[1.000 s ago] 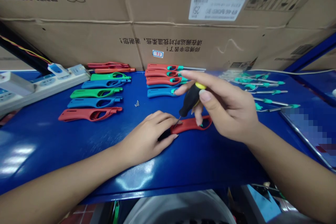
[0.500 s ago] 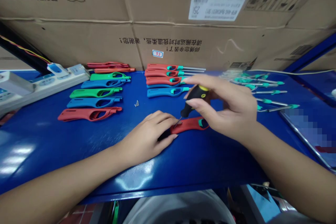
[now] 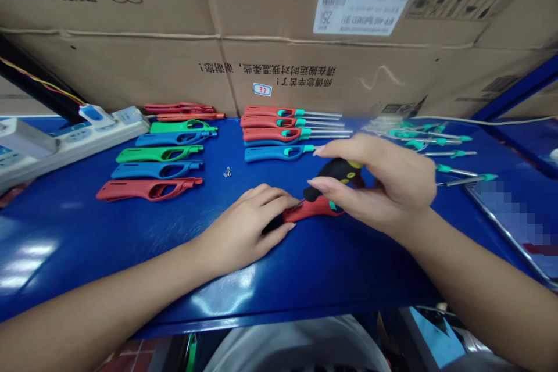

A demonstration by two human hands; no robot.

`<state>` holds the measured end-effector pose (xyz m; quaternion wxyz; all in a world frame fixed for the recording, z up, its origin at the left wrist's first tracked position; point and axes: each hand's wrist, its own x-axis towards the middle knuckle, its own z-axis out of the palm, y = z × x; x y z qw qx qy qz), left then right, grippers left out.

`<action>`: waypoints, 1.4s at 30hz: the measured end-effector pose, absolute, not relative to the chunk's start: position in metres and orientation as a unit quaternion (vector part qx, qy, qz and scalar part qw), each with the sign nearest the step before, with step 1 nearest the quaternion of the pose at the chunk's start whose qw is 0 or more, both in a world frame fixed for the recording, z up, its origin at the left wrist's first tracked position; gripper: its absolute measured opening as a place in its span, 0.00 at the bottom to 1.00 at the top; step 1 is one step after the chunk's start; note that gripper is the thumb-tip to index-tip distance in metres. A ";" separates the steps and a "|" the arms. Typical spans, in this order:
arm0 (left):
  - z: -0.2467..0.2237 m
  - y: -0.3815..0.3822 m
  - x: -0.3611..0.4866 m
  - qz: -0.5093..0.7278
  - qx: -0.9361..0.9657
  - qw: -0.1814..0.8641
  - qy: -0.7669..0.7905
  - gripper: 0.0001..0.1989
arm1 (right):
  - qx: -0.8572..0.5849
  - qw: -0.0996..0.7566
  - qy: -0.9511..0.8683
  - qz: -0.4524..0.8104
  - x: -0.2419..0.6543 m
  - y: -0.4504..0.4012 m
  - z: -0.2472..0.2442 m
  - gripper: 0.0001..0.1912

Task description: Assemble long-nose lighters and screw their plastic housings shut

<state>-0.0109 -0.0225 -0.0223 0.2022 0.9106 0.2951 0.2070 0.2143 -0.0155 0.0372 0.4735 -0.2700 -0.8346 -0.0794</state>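
Note:
A red utility lighter [image 3: 317, 208] with a green trigger lies on the blue table. My left hand [image 3: 248, 225] is closed around its left end, thumb and fingers on either side. In my right hand [image 3: 390, 180] is a black-and-yellow screwdriver [image 3: 333, 173], held between thumb and fingers. It leans over to the right, and its tip meets the lighter beside my left fingertips. My right hand covers the lighter's right end. A small pile of screws [image 3: 227, 172] lies behind my left hand.
Red, green and blue lighter shells [image 3: 154, 171] lie in a column at left, beside a white power strip [image 3: 74, 142]. Behind my hands are assembled lighters [image 3: 265, 154] with metal tubes. Loose tube parts [image 3: 453, 153] lie at right. A cardboard wall [image 3: 152, 70] backs the blue table [image 3: 165, 296].
The screwdriver has tipped from steeper to lower, its handle swinging right with my right hand. My left hand and the lighter stay in place.

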 end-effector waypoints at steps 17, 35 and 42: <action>-0.024 -0.022 -0.011 0.205 0.908 0.204 0.304 0.14 | -0.318 0.399 -0.857 0.069 0.214 -0.024 0.046 0.22; -0.026 -0.023 -0.010 0.217 0.910 0.189 0.300 0.14 | -0.295 0.474 -0.830 -0.006 0.203 -0.022 0.043 0.05; -0.025 -0.023 -0.010 0.202 0.908 0.196 0.309 0.12 | -0.290 0.427 -0.844 0.146 0.204 -0.025 0.040 0.21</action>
